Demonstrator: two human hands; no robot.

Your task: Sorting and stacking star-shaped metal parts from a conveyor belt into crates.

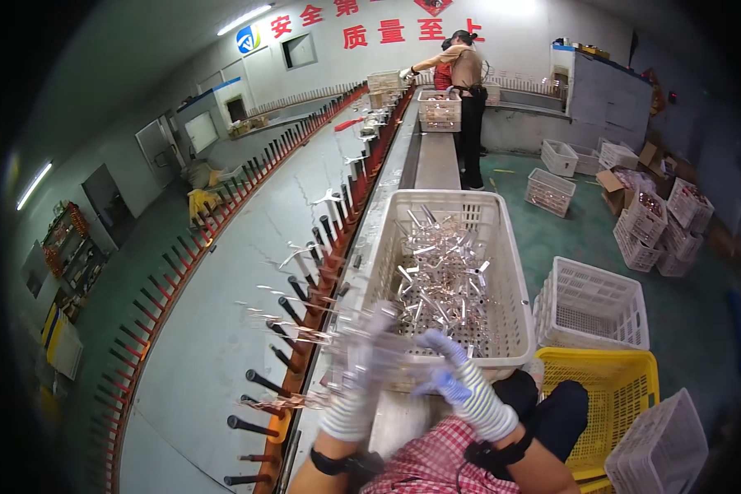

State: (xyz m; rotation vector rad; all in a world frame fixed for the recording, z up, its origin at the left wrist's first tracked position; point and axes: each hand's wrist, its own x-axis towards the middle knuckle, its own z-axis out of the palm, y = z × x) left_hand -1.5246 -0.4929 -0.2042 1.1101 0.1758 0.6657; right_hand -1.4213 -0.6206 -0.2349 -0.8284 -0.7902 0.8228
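Observation:
Both my hands wear striped knit gloves, and the right glove has blue-purple fingertips. My left hand [356, 391] is beside the row of black-tipped pegs [263, 383]; motion smears its fingers. Thin copper-coloured and silvery pieces [292, 329] blur around that hand and the pegs, and I cannot tell whether it grips any. My right hand [473, 395] is at the near rim of a white plastic crate [514, 288], fingers apart with nothing visible in them. Inside the crate lies a loose heap of small shiny metal tube pieces [445, 284].
The peg row stands on a brown rail [331, 280] along a pale curved table [222, 313]. To my right are an empty-looking white crate [597, 305] and a yellow basket [605, 403]. Farther off, a person [468, 74] stands by another crate [440, 111]. Stacked crates [654, 218] fill the far right.

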